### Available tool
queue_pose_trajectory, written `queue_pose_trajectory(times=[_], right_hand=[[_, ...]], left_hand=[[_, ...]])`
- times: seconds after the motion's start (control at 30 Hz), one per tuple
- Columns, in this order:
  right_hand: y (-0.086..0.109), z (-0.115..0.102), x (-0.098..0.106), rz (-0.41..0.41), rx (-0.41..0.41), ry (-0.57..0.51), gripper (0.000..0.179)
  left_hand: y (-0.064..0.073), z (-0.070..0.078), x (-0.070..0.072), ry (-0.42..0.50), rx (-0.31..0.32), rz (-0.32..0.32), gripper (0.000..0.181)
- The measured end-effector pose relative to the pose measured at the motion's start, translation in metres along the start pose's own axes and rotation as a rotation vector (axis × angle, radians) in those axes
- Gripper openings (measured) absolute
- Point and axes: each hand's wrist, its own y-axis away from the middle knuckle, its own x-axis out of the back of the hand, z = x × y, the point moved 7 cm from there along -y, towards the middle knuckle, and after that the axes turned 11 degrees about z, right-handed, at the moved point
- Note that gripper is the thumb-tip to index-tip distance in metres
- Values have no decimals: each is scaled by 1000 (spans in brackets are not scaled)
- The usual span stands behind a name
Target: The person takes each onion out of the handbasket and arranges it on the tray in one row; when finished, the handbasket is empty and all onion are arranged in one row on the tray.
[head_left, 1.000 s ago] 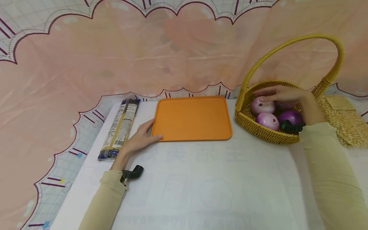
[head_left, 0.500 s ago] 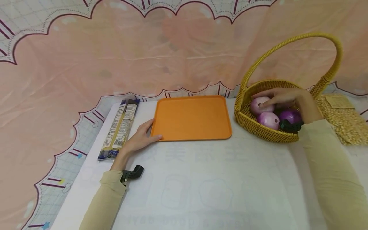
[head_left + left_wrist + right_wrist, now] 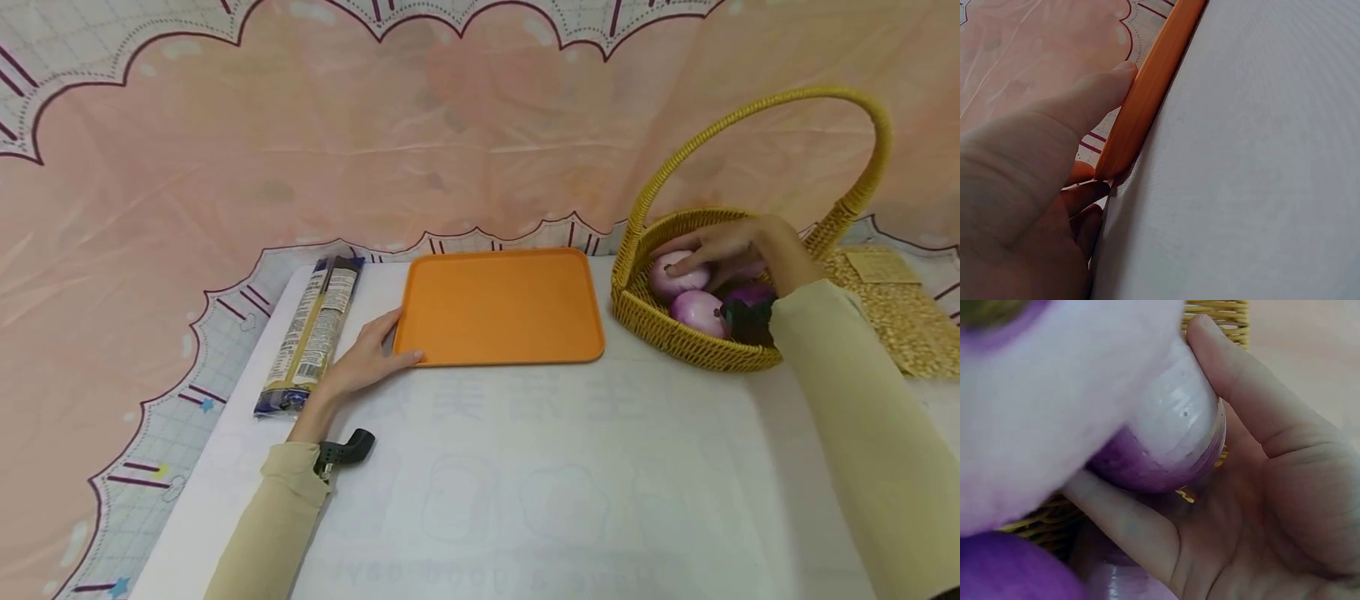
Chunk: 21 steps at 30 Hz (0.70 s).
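In the head view an orange tray lies flat on the white table. My left hand holds its front left corner, thumb along the front rim and fingers at the left side; the left wrist view shows the thumb against the rim. On the right, my right hand reaches into a yellow wicker basket and grips a pale purple-and-white onion. Up close, the thumb and a finger lie round an onion. Another onion sits in front; darker purple ones are partly hidden.
A long printed packet lies left of the tray, beside my left forearm. The basket's tall handle arches over my right hand. A straw-coloured woven piece lies right of the basket. A pink patterned cloth hangs behind the table.
My right hand has moved from over the onions to a lower, closer grip on the pale one, its wrist turning and shifting slightly left. The left hand and tray stay put.
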Motion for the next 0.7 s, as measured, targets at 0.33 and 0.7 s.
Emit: queue_pose_trajectory(times=[0.33,0.7], right_hand=[[-10,-15,0,-11,-115,81,79],[-6,-21,-9,-12,-106,123,76]], left_hand=[[-1,-2,0,-1,14,-21,94],[1,-1,0,0,20,-23,94]])
